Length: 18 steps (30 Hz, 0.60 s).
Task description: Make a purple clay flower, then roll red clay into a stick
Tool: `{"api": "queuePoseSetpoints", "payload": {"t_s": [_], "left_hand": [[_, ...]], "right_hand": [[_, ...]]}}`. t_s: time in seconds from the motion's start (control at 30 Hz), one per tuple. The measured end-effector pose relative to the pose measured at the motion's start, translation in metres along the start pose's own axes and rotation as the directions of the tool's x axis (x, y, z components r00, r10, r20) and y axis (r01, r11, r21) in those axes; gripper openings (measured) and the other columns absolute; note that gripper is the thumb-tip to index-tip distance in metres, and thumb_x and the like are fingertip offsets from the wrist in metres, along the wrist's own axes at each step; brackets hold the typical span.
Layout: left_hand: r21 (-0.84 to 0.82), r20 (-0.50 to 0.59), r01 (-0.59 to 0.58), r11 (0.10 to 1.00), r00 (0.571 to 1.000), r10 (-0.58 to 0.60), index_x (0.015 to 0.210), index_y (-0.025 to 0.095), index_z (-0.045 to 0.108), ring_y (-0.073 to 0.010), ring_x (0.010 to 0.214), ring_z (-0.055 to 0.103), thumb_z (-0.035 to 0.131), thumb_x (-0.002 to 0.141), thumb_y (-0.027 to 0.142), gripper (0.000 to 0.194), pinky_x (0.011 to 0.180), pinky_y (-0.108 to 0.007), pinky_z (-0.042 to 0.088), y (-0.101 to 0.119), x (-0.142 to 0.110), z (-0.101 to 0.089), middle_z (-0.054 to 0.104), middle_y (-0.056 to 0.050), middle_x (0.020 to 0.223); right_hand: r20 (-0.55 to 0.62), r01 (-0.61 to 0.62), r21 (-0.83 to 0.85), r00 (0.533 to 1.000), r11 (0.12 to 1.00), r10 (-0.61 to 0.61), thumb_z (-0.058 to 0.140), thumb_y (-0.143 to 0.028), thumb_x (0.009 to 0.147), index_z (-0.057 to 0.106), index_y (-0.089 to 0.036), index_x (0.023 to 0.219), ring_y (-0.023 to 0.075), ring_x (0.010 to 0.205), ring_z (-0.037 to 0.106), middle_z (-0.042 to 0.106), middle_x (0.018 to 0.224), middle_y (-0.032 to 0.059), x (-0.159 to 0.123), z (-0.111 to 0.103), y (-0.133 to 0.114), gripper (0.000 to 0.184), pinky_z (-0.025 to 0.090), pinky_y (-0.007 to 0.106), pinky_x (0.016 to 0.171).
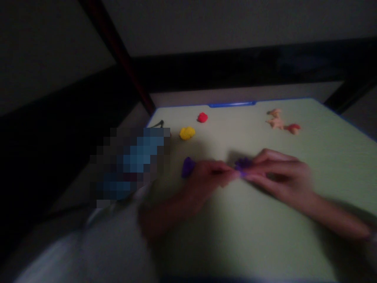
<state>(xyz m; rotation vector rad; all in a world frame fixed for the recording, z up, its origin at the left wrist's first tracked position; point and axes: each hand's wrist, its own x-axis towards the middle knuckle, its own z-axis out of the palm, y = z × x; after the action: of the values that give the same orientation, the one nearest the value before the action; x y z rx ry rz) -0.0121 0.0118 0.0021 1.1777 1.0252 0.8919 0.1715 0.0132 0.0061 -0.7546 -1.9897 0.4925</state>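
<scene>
both hands (218, 173) (282, 177) low, fingertips pinched together, nearly meeting; forearms angled inward.

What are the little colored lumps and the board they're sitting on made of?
The yellow lump and red lump look like matte modelling clay or dough, judging by their irregular, hand-squashed shapes. The board seems to be smooth plastic or laminate: its pale face is flat and even, and its blue edging catches a soft shine. Blur leaves both open.
</scene>
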Motion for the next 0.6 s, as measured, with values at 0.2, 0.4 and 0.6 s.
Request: {"api": "queuePoseSetpoints", "payload": {"t_s": [0.2, 0.4, 0.6], "left_hand": [[0.034, -0.08, -0.154, 0.987, 0.984, 0.156, 0.073, 0.017, 0.068, -0.0092, 0.058, 0.053, 0.068, 0.066, 0.018, 0.008, 0.055, -0.022, 0.042, 0.0, 0.001, 0.001, 0.061, 0.002, 0.064], [0.467, -0.025, -0.515, 0.719, 0.805, 0.593, 0.084, 0.02, 0.069, -0.0137, 0.073, 0.063, 0.072, 0.064, 0.012, 0.022, 0.058, -0.023, 0.051, 0.002, -0.008, -0.001, 0.07, -0.003, 0.086], [0.603, 0.082, -0.569, 0.56, 0.742, 0.666, 0.082, 0.018, 0.07, -0.0142, 0.074, 0.066, 0.07, 0.069, 0.013, 0.014, 0.069, -0.026, 0.054, 0.0, -0.012, -0.001, 0.073, -0.003, 0.086]], "right_hand": [[-0.037, -0.061, 0.064, 0.997, 0.996, 0.064, 0.068, -0.011, 0.075, 0.073, -0.02, 0.086, 0.0094, 0.057, 0.055, 0.061, 0.07, 0.0019, 0.001, 0.002, 0.0, 0.015, 0.042, 0.022, 0.047], [-0.031, -0.089, 0.123, 0.995, 0.988, 0.094, 0.068, -0.012, 0.075, 0.073, -0.022, 0.088, 0.0089, 0.057, 0.053, 0.059, 0.07, 0.0008, 0.001, 0.003, -0.001, 0.017, 0.041, 0.022, 0.047], [-0.007, -0.078, 0.132, 0.997, 0.988, 0.08, 0.067, -0.013, 0.076, 0.073, -0.024, 0.09, 0.009, 0.057, 0.052, 0.057, 0.069, 0.0001, 0.0, 0.003, -0.002, 0.018, 0.041, 0.022, 0.048]]}}
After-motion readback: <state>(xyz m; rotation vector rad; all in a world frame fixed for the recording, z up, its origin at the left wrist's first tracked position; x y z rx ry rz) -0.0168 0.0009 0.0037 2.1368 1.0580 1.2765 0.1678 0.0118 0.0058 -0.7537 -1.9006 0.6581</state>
